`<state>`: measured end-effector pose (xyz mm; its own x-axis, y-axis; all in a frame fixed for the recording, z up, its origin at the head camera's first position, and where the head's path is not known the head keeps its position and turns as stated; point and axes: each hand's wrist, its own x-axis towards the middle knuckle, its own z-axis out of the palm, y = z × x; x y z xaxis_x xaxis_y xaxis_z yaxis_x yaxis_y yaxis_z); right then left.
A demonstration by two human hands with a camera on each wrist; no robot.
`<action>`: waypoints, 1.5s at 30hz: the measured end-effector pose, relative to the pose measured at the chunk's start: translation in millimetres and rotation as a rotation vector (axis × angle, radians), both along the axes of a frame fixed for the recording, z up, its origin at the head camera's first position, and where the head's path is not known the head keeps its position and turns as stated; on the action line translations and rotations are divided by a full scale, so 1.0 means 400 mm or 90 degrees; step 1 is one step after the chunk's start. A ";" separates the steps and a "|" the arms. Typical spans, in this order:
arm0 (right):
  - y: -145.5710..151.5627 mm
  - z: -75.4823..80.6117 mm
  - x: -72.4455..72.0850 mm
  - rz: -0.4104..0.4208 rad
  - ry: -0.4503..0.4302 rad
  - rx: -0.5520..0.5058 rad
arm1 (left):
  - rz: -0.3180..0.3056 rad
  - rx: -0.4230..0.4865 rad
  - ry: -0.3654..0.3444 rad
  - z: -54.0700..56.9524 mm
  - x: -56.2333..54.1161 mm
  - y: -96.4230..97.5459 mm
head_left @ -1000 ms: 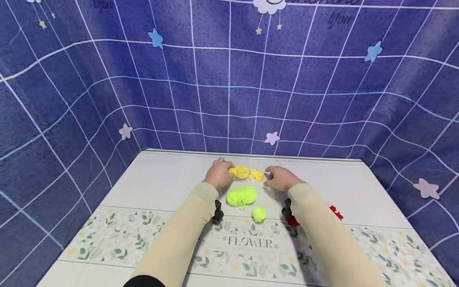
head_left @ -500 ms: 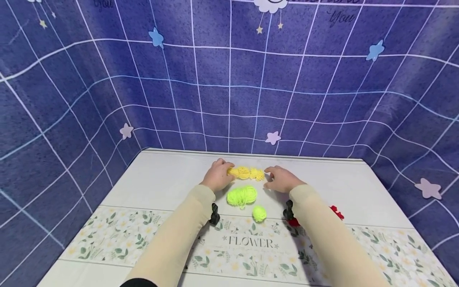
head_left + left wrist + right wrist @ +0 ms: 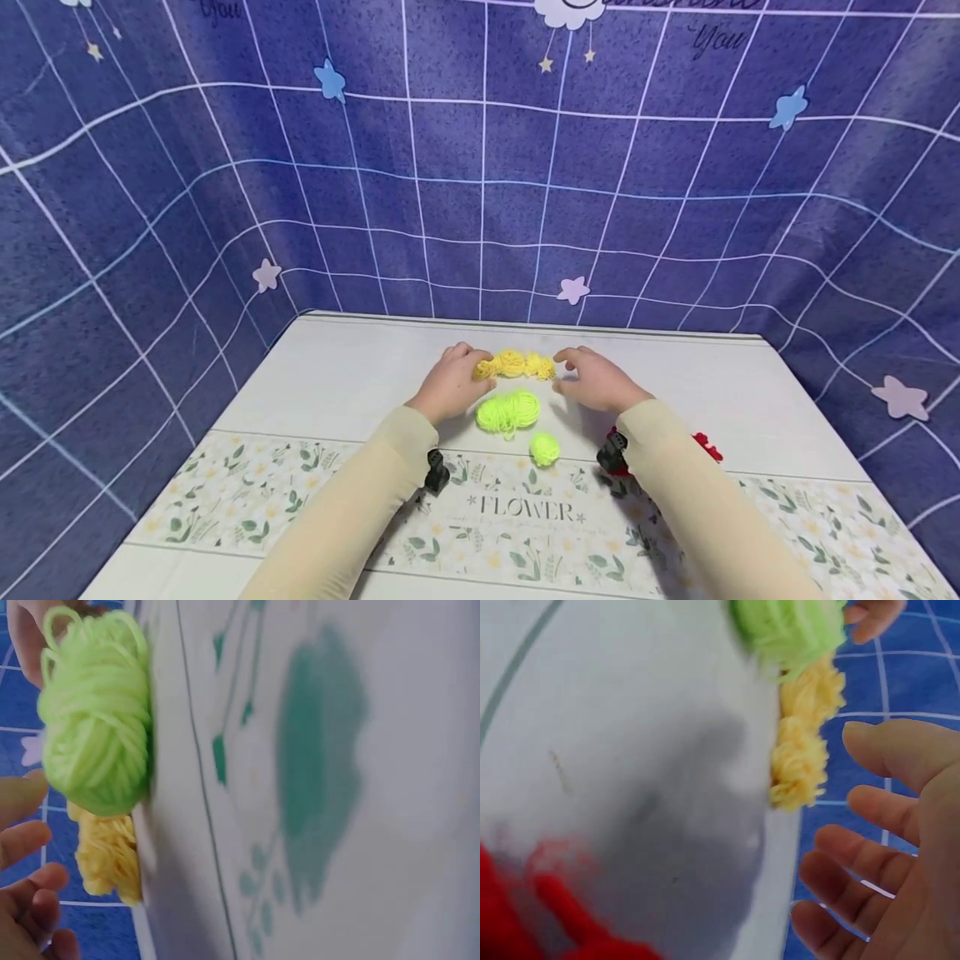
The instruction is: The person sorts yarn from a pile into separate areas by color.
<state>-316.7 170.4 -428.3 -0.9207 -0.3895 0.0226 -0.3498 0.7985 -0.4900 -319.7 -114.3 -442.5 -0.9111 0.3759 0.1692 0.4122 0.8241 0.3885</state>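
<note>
In the head view, a row of yellow yarn clumps (image 3: 512,363) lies across the far part of the table. My left hand (image 3: 453,383) is at the row's left end, thumb and fingers spread apart. At the right end is my right hand (image 3: 596,379), also with its fingers parted. Both wrist views show loosely bent fingers holding nothing: the left hand (image 3: 30,915) beside the yellow yarn (image 3: 109,855), the right hand (image 3: 885,847) short of the yellow clumps (image 3: 802,761). Nearer than the yellow row lies a lime-green yarn skein (image 3: 508,412).
A small lime-green yarn ball (image 3: 544,448) sits in front of the skein. Red yarn (image 3: 705,446) shows beside my right forearm, partly covered by it. The white table (image 3: 352,375) has a floral printed band and a blue grid-patterned curtain (image 3: 480,208) behind it.
My left hand has loosened at the yellow row's left end and its wrist has dropped toward me, leaving more of that end showing. The right hand has barely moved.
</note>
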 end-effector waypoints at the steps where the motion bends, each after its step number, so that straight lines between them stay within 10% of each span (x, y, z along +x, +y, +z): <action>1: -0.001 0.005 0.007 0.002 0.004 -0.007 | -0.005 0.004 -0.004 0.004 0.009 -0.001; 12: -0.023 0.010 0.117 0.029 0.006 -0.086 | -0.067 0.042 -0.055 0.008 0.106 0.018; 22: -0.055 -0.019 0.192 0.095 -0.030 -0.052 | -0.071 -0.035 -0.045 -0.006 0.133 0.044; 45: -0.069 -0.055 0.190 0.093 -0.080 -0.049 | -0.039 -0.058 -0.052 -0.023 0.129 0.044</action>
<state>-240.6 142.9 -450.2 -0.8520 -0.5208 -0.0540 -0.3917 0.7024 -0.5944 -268.1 -96.8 -451.7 -0.8954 0.4416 0.0574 0.4326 0.8319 0.3476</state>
